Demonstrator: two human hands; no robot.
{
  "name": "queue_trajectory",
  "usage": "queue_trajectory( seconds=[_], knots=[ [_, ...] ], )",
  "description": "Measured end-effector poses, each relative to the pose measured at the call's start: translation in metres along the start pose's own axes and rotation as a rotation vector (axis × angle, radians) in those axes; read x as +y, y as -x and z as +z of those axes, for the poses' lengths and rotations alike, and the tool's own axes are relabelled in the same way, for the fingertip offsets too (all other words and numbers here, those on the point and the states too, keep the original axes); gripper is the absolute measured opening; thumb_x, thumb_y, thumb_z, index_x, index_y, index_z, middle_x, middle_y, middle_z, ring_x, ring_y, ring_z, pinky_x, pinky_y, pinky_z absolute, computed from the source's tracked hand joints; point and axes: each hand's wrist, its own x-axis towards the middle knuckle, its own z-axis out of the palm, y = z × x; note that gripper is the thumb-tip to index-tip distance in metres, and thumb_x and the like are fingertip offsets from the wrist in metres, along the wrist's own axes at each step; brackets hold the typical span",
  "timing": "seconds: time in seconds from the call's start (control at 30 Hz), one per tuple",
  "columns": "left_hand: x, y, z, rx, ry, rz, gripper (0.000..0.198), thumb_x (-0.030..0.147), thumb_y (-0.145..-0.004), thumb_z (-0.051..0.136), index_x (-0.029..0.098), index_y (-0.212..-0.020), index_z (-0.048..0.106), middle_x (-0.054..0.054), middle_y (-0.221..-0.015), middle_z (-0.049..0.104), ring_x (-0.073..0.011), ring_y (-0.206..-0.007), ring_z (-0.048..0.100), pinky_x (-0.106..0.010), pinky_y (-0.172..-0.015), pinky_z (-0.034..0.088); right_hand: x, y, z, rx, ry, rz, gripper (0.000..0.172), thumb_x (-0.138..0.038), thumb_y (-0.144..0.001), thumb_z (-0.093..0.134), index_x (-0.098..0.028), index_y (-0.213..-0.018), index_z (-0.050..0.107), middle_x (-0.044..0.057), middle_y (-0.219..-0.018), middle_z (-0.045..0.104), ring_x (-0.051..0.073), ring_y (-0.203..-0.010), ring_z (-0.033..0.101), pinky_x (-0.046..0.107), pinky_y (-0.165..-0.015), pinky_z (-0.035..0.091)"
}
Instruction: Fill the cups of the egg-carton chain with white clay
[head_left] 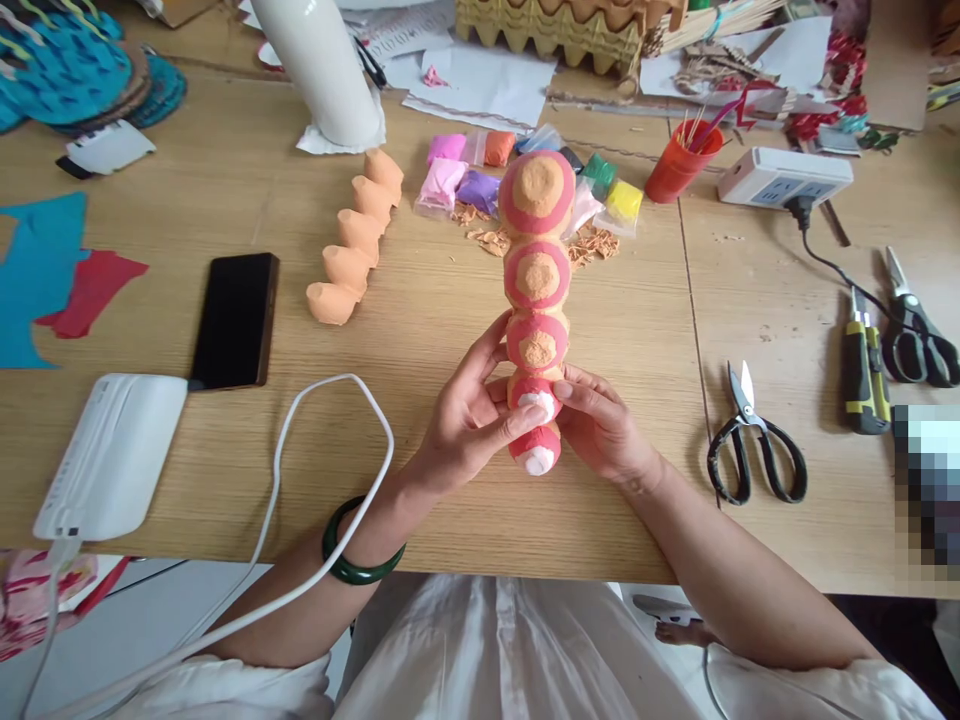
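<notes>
A strip of orange egg-carton cups [537, 290] with pink clay rings lies lengthwise on the wooden table [622, 330]. My left hand [469, 420] grips its near end from the left, thumb pressed on a white clay cap. My right hand [604, 425] holds the same end from the right, fingers curled around it. The two nearest cups carry white caps; the farther ones show bare orange tops.
A second plain orange cup strip [352, 240] lies to the left, beside a black phone [235, 318]. Clay packets [465, 170] sit behind. Black scissors [754, 445], a utility knife [864, 365], a power strip [784, 175], a white cable [330, 450] and a red cup [679, 160] surround.
</notes>
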Motion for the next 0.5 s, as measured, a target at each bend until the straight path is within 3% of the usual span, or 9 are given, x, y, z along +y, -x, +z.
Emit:
queue_trajectory(
  seconds=[0.1, 0.17, 0.27, 0.37, 0.5],
  knots=[
    [0.0007, -0.0001, 0.0, -0.044, 0.004, 0.011, 0.078, 0.027, -0.095, 0.081, 0.04, -0.164, 0.046, -0.006, -0.161, 0.058, -0.0211, -0.121, 0.073, -0.032, -0.098, 0.063, -0.0014, -0.0002, -0.0014, -0.029, 0.009, -0.006, 0.031, -0.047, -0.078, 0.091, -0.019, -0.082, 0.077, 0.001, -0.077, 0.068, 0.017, -0.071, 0.057, 0.031, -0.069, 0.047],
    [-0.0001, -0.0007, -0.0015, -0.09, 0.034, 0.01, 0.076, 0.028, -0.094, 0.083, 0.039, -0.161, 0.05, -0.005, -0.156, 0.061, -0.0209, -0.116, 0.072, -0.033, -0.095, 0.063, -0.0034, -0.0001, -0.002, -0.054, 0.026, -0.028, 0.029, -0.044, -0.078, 0.09, -0.019, -0.082, 0.077, 0.001, -0.076, 0.068, 0.017, -0.071, 0.057, 0.031, -0.071, 0.047],
    [-0.0012, -0.0027, -0.0043, -0.121, 0.119, -0.033, 0.056, 0.035, -0.092, 0.082, 0.034, -0.145, 0.065, -0.005, -0.132, 0.071, -0.0224, -0.112, 0.069, -0.033, -0.093, 0.061, -0.0059, 0.0003, -0.002, -0.049, 0.074, -0.065, 0.026, -0.041, -0.079, 0.089, -0.018, -0.079, 0.075, 0.001, -0.075, 0.068, 0.016, -0.071, 0.057, 0.031, -0.072, 0.046],
    [-0.0011, -0.0047, -0.0048, -0.126, 0.212, -0.057, 0.039, 0.035, -0.093, 0.079, 0.028, -0.131, 0.073, -0.003, -0.108, 0.07, -0.0172, -0.095, 0.065, -0.028, -0.085, 0.058, -0.0066, 0.0003, -0.001, -0.034, 0.096, -0.071, 0.024, -0.037, -0.077, 0.089, -0.018, -0.077, 0.074, 0.0, -0.073, 0.067, 0.015, -0.069, 0.056, 0.03, -0.071, 0.045],
    [-0.0025, -0.005, -0.0043, -0.114, 0.251, -0.069, 0.03, 0.031, -0.095, 0.078, 0.024, -0.123, 0.075, -0.002, -0.099, 0.067, -0.0133, -0.086, 0.06, -0.024, -0.08, 0.055, -0.0059, 0.0004, -0.0004, -0.041, 0.083, -0.071, 0.021, -0.035, -0.077, 0.087, -0.018, -0.077, 0.074, -0.001, -0.071, 0.066, 0.014, -0.067, 0.055, 0.029, -0.069, 0.046]
  ],
)
